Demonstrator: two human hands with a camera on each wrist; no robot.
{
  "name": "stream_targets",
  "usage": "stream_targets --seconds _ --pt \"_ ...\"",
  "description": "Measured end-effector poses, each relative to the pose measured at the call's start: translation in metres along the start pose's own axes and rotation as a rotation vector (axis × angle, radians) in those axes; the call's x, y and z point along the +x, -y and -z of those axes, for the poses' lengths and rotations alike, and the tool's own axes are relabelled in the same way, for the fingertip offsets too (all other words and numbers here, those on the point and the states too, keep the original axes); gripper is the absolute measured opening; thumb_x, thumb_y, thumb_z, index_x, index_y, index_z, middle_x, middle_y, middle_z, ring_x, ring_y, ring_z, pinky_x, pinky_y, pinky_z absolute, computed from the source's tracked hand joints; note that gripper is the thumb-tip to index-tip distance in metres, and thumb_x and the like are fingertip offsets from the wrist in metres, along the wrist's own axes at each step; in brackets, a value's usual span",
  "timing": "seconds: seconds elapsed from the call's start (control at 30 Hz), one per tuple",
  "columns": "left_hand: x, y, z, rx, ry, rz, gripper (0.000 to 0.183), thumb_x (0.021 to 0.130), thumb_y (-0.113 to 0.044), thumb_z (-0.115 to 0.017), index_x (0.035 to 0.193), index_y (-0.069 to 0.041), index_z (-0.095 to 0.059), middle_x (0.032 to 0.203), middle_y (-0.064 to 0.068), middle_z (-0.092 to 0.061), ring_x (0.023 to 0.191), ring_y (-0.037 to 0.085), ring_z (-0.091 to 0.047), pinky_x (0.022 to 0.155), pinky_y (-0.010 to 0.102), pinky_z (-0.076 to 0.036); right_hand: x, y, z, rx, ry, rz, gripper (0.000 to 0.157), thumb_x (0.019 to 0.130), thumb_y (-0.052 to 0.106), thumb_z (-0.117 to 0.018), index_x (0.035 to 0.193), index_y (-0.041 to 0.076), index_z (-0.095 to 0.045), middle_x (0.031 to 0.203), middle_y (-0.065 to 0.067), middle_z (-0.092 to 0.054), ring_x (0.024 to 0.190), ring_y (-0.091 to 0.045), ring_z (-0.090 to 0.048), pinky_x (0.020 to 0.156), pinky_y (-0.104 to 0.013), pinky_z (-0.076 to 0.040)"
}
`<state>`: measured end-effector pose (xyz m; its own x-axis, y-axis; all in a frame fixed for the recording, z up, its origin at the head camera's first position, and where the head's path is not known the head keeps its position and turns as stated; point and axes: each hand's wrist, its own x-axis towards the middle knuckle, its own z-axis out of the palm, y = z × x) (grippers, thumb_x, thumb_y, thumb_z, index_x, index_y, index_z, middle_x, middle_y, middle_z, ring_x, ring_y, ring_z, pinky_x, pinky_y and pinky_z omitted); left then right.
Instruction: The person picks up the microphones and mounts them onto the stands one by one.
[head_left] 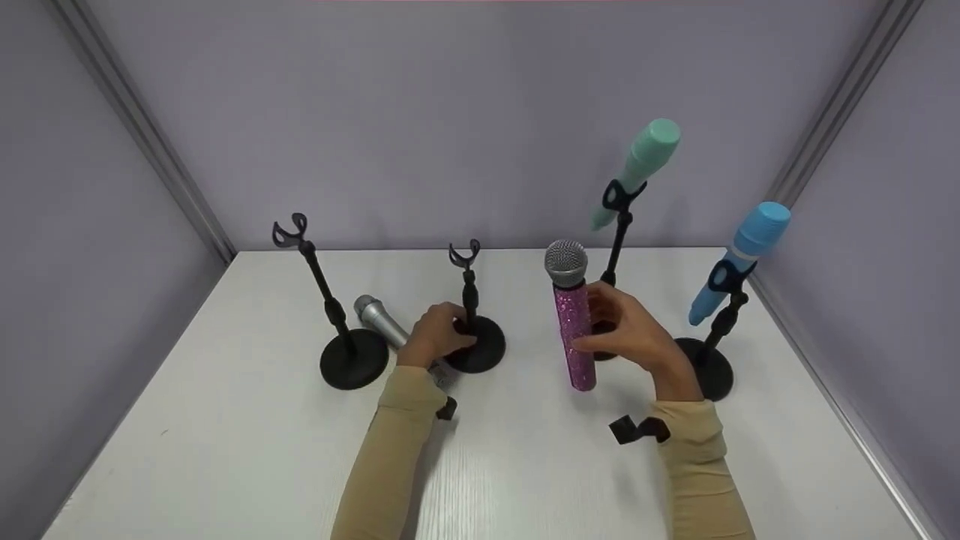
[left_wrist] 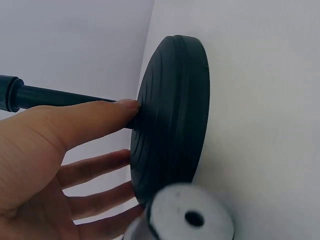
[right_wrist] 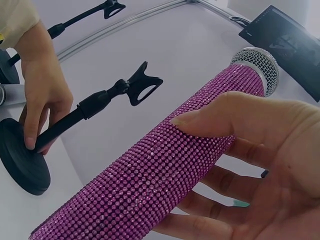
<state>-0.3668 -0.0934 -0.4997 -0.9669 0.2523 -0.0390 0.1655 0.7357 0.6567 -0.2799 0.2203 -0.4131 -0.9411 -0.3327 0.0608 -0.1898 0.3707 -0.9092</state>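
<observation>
My right hand (head_left: pixel 634 330) holds a glittery pink microphone (head_left: pixel 574 322) above the table, between thumb and fingers. Its silver mesh head points up and away; in the right wrist view purple-pink studs cover the handle. With my left hand (head_left: pixel 435 334) I grip a short black microphone stand (head_left: pixel 487 349) low down, where the pole meets the round base. The thumb lies against the pole in the left wrist view, fingers around the far side. The stand's clip (right_wrist: pixel 142 85) holds nothing. Under my left wrist lies a silver microphone (head_left: pixel 382 319), partly hidden by the hand.
Left of it stands another black microphone stand (head_left: pixel 354 360) with a bare clip. On the right, a mint green microphone (head_left: pixel 645 154) and a blue microphone (head_left: pixel 754 232) sit tilted in their stands. Grey panels (head_left: pixel 480 120) wall the white table (head_left: pixel 247 420) at back and sides.
</observation>
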Motion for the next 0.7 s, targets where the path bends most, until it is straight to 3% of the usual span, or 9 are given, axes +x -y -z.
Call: stream_targets --seconds 0.23,0.5,0.7 --pt "-0.007 -0.011 -0.007 0.008 0.002 -0.028 0.027 0.084 -0.013 -0.084 0.109 -0.006 -0.077 0.11 0.011 -0.076 0.102 0.027 -0.07 0.092 0.044 -0.057 -0.001 0.001 0.002 0.003 0.003 -0.035 0.07 0.081 0.011 -0.086 0.141 0.009 -0.05 0.13 -0.022 -0.063 0.119 -0.035 -0.061 0.086 -0.049 -0.061" --pt "-0.014 -0.021 -0.018 0.023 0.018 -0.067 0.025 0.082 -0.013 -0.085 0.104 -0.006 -0.077 0.107 0.01 -0.076 0.098 0.026 -0.07 0.09 0.044 -0.057 -0.002 0.001 0.004 -0.011 -0.012 -0.006 0.069 0.081 0.011 -0.086 0.14 0.008 -0.051 0.129 -0.021 -0.063 0.119 -0.033 -0.061 0.094 -0.049 -0.059" --pt "-0.019 -0.025 -0.024 0.043 0.014 -0.104 0.021 0.083 -0.014 -0.085 0.102 -0.006 -0.077 0.104 0.008 -0.076 0.097 0.023 -0.069 0.089 0.043 -0.057 -0.004 0.002 0.006 0.005 -0.011 -0.008 0.071 0.081 0.011 -0.086 0.142 0.008 -0.049 0.13 -0.022 -0.063 0.12 -0.035 -0.06 0.088 -0.049 -0.061"
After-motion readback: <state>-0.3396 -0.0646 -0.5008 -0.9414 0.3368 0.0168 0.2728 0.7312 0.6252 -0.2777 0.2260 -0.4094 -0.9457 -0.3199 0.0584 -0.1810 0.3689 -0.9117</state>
